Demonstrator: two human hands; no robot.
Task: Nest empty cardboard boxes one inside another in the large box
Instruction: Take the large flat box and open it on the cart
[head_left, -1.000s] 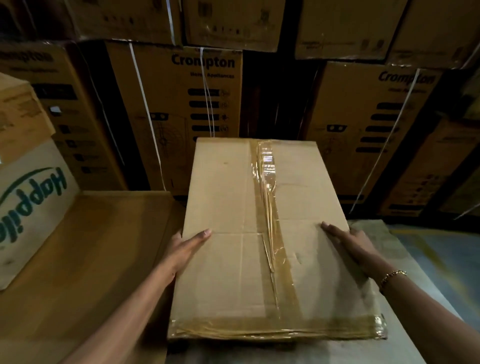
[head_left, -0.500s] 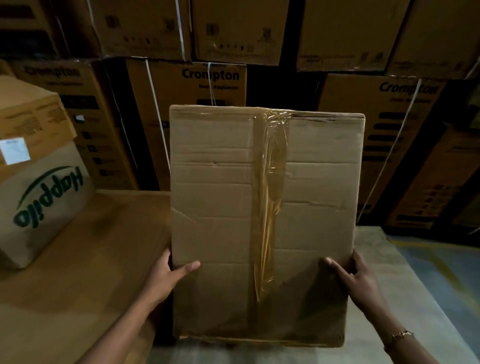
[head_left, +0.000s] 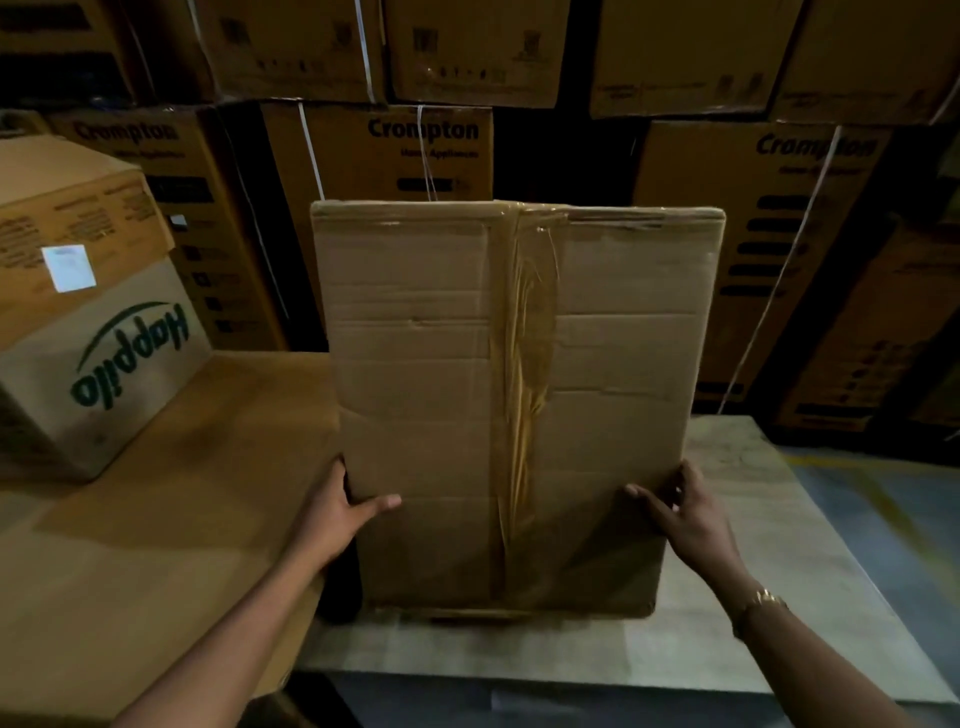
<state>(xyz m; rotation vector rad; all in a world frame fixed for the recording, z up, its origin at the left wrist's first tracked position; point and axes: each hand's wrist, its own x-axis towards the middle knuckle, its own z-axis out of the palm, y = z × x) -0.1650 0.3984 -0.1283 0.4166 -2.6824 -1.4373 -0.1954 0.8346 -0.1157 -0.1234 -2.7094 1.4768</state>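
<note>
A plain brown cardboard box (head_left: 426, 395) stands upright on its end in front of me, its taped face towards the camera, with a strip of glossy tape running down the middle. My left hand (head_left: 340, 512) grips its lower left edge, thumb on the face. My right hand (head_left: 680, 512) grips the lower right edge, with a gold bracelet on the wrist. The box's bottom edge rests on a pale grey surface (head_left: 743, 649).
A wide brown cardboard surface (head_left: 156, 519) lies at the left, bearing a white box printed "Happilo" (head_left: 104, 374) with a brown box (head_left: 67, 218) on top. Strapped "Crompton" cartons (head_left: 405, 150) are stacked across the back. Grey floor (head_left: 893, 519) shows at the right.
The box went from lying flat to standing upright on its near end. Both hands slid from its top face down to its lower side edges.
</note>
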